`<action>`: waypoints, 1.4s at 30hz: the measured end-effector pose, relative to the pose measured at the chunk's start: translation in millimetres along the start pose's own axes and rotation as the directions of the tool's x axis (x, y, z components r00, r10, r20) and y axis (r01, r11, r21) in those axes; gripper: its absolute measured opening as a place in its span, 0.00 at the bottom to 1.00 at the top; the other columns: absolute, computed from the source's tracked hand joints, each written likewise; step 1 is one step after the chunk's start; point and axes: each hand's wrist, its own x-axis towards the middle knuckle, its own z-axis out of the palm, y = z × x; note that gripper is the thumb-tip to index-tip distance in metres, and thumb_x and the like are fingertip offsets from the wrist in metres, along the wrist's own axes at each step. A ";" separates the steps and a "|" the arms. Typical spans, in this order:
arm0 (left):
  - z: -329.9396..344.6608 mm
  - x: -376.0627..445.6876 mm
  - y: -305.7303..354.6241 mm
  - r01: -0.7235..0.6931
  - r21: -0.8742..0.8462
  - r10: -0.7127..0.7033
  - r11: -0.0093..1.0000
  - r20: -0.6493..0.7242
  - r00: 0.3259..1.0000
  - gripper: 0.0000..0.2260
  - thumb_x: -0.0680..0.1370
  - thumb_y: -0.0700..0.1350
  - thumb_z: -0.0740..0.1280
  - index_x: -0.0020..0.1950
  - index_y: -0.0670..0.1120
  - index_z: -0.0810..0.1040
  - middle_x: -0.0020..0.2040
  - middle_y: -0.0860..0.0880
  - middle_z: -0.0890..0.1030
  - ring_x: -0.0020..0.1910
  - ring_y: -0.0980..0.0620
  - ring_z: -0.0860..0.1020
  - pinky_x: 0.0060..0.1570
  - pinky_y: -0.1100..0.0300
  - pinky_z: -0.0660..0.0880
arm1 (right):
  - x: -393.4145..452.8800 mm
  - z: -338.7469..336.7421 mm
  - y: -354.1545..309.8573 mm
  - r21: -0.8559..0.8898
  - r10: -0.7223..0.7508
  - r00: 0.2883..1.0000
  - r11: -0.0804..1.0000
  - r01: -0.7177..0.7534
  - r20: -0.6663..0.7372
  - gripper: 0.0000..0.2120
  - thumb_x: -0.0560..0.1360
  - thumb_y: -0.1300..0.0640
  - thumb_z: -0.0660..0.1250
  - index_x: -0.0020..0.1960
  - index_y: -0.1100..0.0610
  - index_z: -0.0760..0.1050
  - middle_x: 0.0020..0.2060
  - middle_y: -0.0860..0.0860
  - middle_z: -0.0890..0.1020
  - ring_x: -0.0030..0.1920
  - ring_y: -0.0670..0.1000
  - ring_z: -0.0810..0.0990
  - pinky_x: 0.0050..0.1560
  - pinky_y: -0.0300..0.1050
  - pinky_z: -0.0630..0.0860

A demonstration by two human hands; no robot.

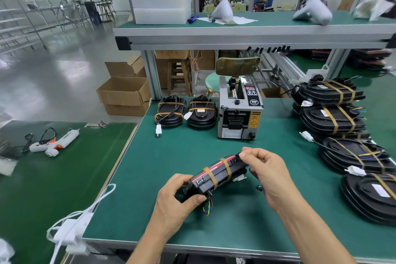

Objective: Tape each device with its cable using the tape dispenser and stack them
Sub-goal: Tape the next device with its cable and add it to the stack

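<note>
Two tape bands already hold the cable on the device (216, 174) I hold tilted above the near table (182, 146), left hand (177, 197) gripping its near end, right hand (263, 169) pinching the far end; it seems stiff, light, best held endwise.

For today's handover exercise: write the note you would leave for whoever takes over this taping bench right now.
Left hand grips the near end of the black device with tan tape bands; right hand pinches its far end, holding it tilted above the green bench mat.
Grey tape dispenser stands behind.
Done: two taped devices left of the dispenser.
More taped devices are piled at right.
Left: stack the held device.
</note>
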 end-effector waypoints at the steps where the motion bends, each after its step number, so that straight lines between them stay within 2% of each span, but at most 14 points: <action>1: 0.2 0.1 -0.1 0.002 -0.004 -0.002 1.000 -0.001 1.000 0.22 0.70 0.74 0.76 0.56 0.63 0.84 0.52 0.54 0.84 0.53 0.50 0.83 0.52 0.66 0.75 | 0.1 -0.2 2.1 -0.003 -0.007 1.000 1.000 0.007 -0.001 0.04 0.74 0.62 0.76 0.40 0.58 0.85 0.51 0.43 0.87 0.40 0.34 0.82 0.46 0.34 0.73; 3: 0.7 0.4 -0.1 0.010 -0.013 -0.010 1.000 -0.003 1.000 0.22 0.69 0.74 0.76 0.56 0.63 0.84 0.51 0.53 0.84 0.53 0.49 0.83 0.52 0.65 0.76 | 0.3 -0.1 6.3 -0.006 -0.010 1.000 1.000 0.010 0.001 0.04 0.74 0.62 0.76 0.40 0.59 0.85 0.51 0.42 0.86 0.41 0.32 0.82 0.46 0.32 0.72; 6: 0.5 0.6 0.1 0.014 -0.015 -0.015 1.000 -0.006 1.000 0.22 0.69 0.74 0.76 0.55 0.63 0.83 0.51 0.54 0.84 0.52 0.50 0.83 0.52 0.65 0.76 | 0.9 2.0 11.1 0.018 -0.009 1.000 1.000 0.009 -0.008 0.06 0.73 0.63 0.77 0.38 0.58 0.86 0.51 0.42 0.86 0.52 0.34 0.83 0.51 0.30 0.70; 10: 0.7 -0.1 -0.1 0.014 -0.015 -0.014 1.000 -0.002 1.000 0.22 0.69 0.74 0.76 0.56 0.63 0.83 0.51 0.53 0.84 0.53 0.50 0.83 0.52 0.65 0.76 | 0.4 7.3 16.7 0.015 -0.018 0.999 1.000 0.018 -0.044 0.07 0.73 0.62 0.77 0.38 0.53 0.87 0.56 0.45 0.85 0.60 0.42 0.82 0.58 0.38 0.72; 14: 1.0 0.3 -1.1 0.014 -0.015 -0.014 1.000 0.002 1.000 0.22 0.70 0.73 0.76 0.56 0.62 0.84 0.52 0.53 0.84 0.53 0.49 0.83 0.53 0.63 0.76 | -0.4 11.4 21.6 0.002 -0.030 0.996 1.000 0.030 -0.089 0.07 0.73 0.62 0.77 0.37 0.52 0.87 0.58 0.47 0.84 0.60 0.45 0.83 0.66 0.46 0.74; 17: 1.0 0.8 -1.3 0.013 -0.020 -0.013 1.000 0.003 1.000 0.22 0.70 0.73 0.76 0.56 0.62 0.84 0.52 0.53 0.84 0.53 0.49 0.83 0.53 0.62 0.77 | 0.7 13.3 24.3 -0.011 -0.038 0.993 0.999 0.037 -0.113 0.07 0.72 0.62 0.77 0.37 0.52 0.87 0.58 0.46 0.84 0.59 0.47 0.83 0.65 0.46 0.75; 24: 0.6 0.3 -0.7 0.011 -0.009 -0.011 1.000 0.004 1.000 0.22 0.70 0.74 0.75 0.56 0.62 0.84 0.52 0.53 0.84 0.53 0.49 0.83 0.53 0.65 0.75 | -0.8 13.7 30.9 -0.131 -0.124 0.983 0.986 0.106 -0.138 0.07 0.73 0.58 0.77 0.39 0.47 0.85 0.57 0.41 0.83 0.59 0.43 0.82 0.51 0.33 0.72; 26: 0.7 0.6 -1.4 0.009 -0.007 -0.009 1.000 0.005 1.000 0.22 0.70 0.74 0.75 0.56 0.62 0.84 0.52 0.53 0.84 0.54 0.49 0.83 0.53 0.65 0.75 | -1.6 15.7 32.2 -0.161 -0.160 0.976 0.978 0.136 -0.146 0.08 0.73 0.57 0.77 0.39 0.45 0.85 0.58 0.42 0.83 0.60 0.43 0.81 0.53 0.37 0.73; 31: 1.2 0.7 -2.3 0.012 -0.012 -0.012 1.000 0.002 1.000 0.22 0.70 0.74 0.75 0.56 0.62 0.84 0.51 0.53 0.84 0.53 0.49 0.83 0.53 0.65 0.75 | -2.1 17.8 32.8 -0.198 -0.175 0.969 0.970 0.140 -0.173 0.08 0.72 0.57 0.76 0.40 0.44 0.85 0.57 0.41 0.83 0.59 0.44 0.82 0.64 0.51 0.77; 36: 1.3 0.9 -3.1 0.015 -0.014 -0.015 1.000 0.001 1.000 0.22 0.69 0.74 0.76 0.56 0.63 0.84 0.52 0.53 0.84 0.54 0.50 0.82 0.53 0.67 0.75 | -4.2 20.4 31.5 -0.177 -0.157 0.966 0.977 0.121 -0.206 0.09 0.72 0.57 0.76 0.39 0.43 0.85 0.57 0.41 0.83 0.59 0.45 0.82 0.58 0.49 0.79; 39: 1.4 1.4 -4.7 0.020 -0.015 -0.020 1.000 0.002 1.000 0.22 0.69 0.73 0.76 0.56 0.62 0.84 0.52 0.53 0.84 0.54 0.49 0.83 0.53 0.66 0.75 | -6.7 23.0 32.0 -0.157 -0.147 0.967 0.981 0.115 -0.208 0.08 0.73 0.57 0.75 0.40 0.43 0.84 0.57 0.39 0.82 0.60 0.44 0.80 0.64 0.55 0.78; 42: 1.7 1.4 -7.2 0.019 -0.020 -0.019 1.000 0.005 1.000 0.22 0.70 0.72 0.77 0.57 0.61 0.84 0.52 0.52 0.84 0.54 0.48 0.83 0.54 0.63 0.76 | -7.5 24.0 34.2 -0.145 -0.146 0.967 0.983 0.117 -0.210 0.05 0.73 0.56 0.75 0.42 0.47 0.83 0.57 0.38 0.82 0.60 0.41 0.79 0.68 0.54 0.75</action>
